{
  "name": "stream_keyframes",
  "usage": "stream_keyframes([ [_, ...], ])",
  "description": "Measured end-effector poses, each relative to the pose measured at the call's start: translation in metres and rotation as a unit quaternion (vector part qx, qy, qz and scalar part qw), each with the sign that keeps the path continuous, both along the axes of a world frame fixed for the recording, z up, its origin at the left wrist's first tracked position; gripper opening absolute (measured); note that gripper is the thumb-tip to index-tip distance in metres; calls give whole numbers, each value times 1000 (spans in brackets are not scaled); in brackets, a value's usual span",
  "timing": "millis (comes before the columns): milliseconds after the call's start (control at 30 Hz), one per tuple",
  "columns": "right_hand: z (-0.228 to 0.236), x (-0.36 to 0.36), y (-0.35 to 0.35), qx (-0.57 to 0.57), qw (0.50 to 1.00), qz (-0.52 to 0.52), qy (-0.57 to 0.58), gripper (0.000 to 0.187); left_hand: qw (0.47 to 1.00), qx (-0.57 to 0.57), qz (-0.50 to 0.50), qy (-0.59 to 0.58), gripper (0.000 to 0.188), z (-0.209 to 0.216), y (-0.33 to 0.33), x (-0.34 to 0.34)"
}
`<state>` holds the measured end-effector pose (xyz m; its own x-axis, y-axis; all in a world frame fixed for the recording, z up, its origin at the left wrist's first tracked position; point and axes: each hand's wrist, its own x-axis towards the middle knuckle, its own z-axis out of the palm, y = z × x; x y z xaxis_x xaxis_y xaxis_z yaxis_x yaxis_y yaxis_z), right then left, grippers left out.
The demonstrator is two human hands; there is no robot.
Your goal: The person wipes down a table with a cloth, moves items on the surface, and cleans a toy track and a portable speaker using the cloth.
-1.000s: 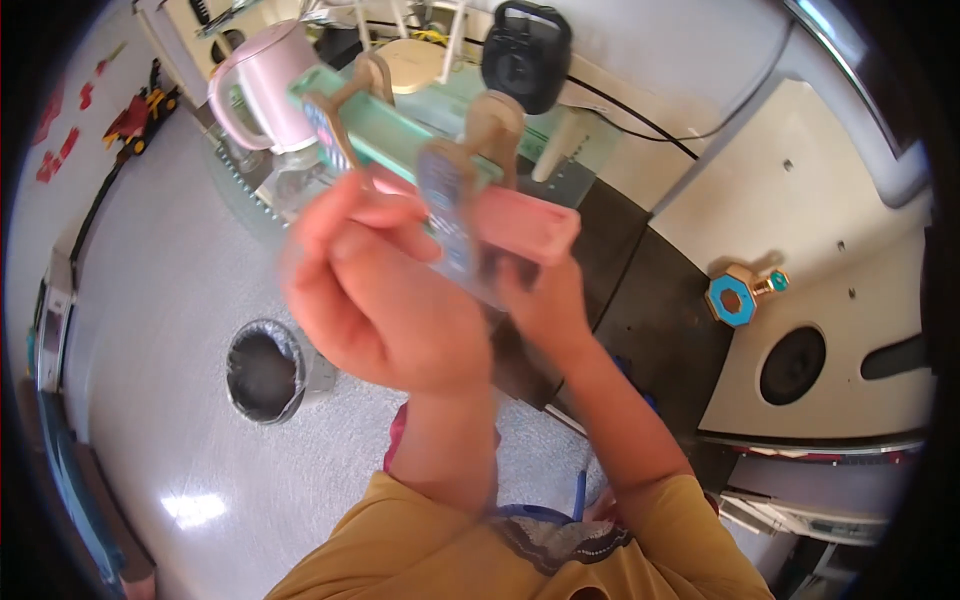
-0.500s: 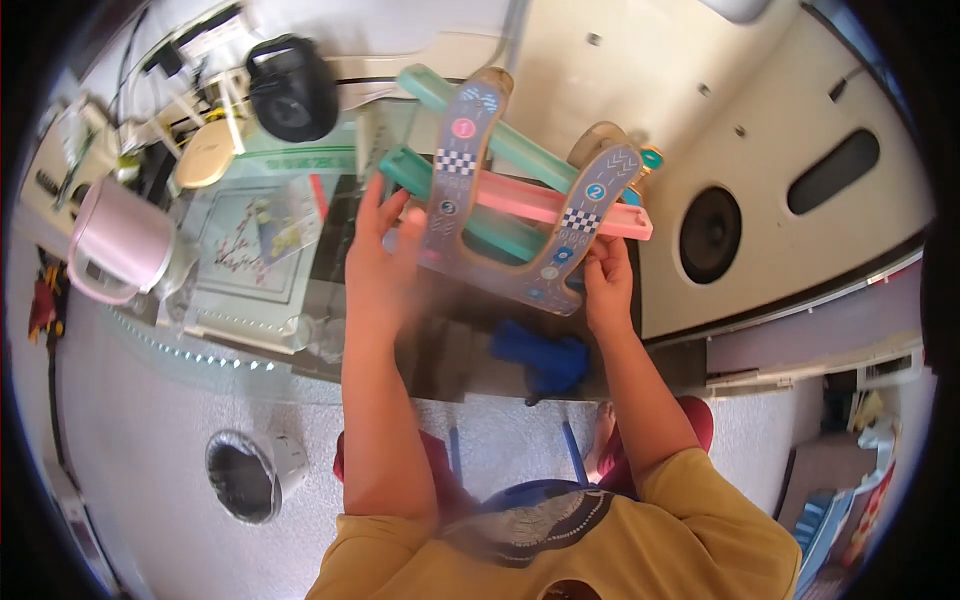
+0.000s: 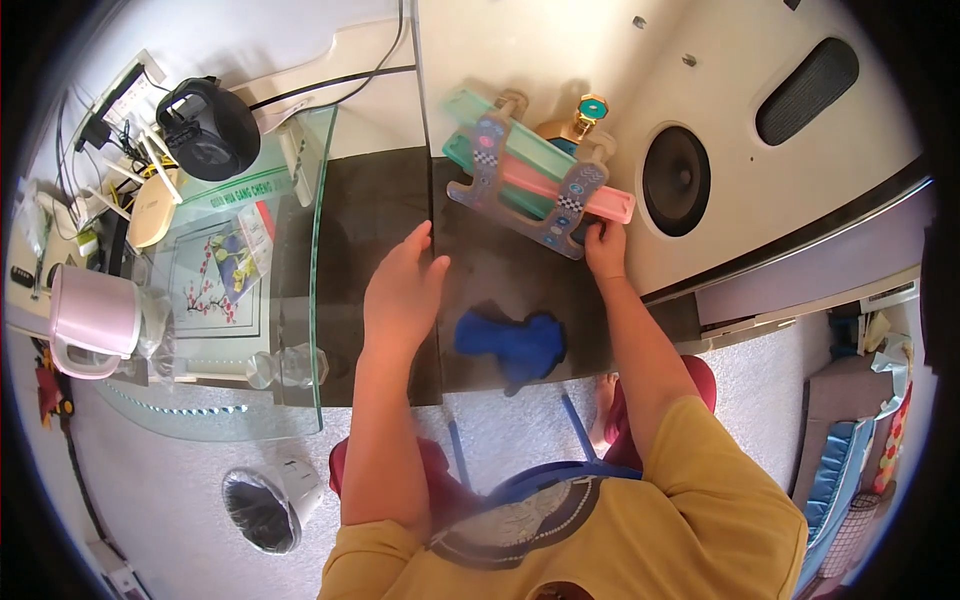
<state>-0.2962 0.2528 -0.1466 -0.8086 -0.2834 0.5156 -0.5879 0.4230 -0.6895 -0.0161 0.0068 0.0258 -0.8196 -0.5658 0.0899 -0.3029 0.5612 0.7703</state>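
A toy car ramp [image 3: 520, 172] stands tilted at the back of the dark tabletop, with grey road-printed side panels and green and pink sloping tracks. The fingers of my right hand [image 3: 606, 250] are curled at the lower right corner of the ramp, gripping its edge; the fingertips are partly hidden. My left hand [image 3: 402, 290] is off the ramp, raised over the tabletop to its left, fingers stretched and apart, holding nothing. In front of the ramp, between my forearms, lies a crumpled blue cloth [image 3: 512, 345].
Behind the ramp stands a gold and teal ornament [image 3: 590, 112]. A cream panel with a round black speaker [image 3: 677, 180] rises at the right. To the left, a glass-topped table [image 3: 300, 225] carries a pink kettle [image 3: 95, 315], black round device [image 3: 208, 130] and router [image 3: 155, 205]. A bin [image 3: 262, 505] stands on the floor.
The toy car ramp has moved away from me, toward the back of the tabletop. My left hand has let go of it and drawn back; my right hand stays at its corner.
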Motion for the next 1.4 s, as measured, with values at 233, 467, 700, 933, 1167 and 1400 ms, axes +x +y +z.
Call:
stream_keyframes([
  [233, 37, 50, -14, -207, 888, 164, -375, 30, 990, -132, 43, 7, 73, -31, -14, 6],
  [467, 55, 87, -33, -87, 841, 175, -504, 11, 967, -24, 54, -246, 87, -12, -19, 14],
  [700, 102, 171, -5, 304, 923, 214, 98, 34, 964, -133, 28, -229, 80, -46, -25, 26],
  [933, 98, 234, -7, 310, 903, 271, 120, 63, 949, -173, -22, -262, 81, -25, 8, 6],
  [1167, 78, 225, -4, 328, 886, 329, -6, 50, 953, -172, -77, -239, 86, -31, 1, 5],
  [1400, 163, 214, 9, 99, 959, 264, 1, 46, 954, -142, -92, -249, 88, -24, 4, 7],
])
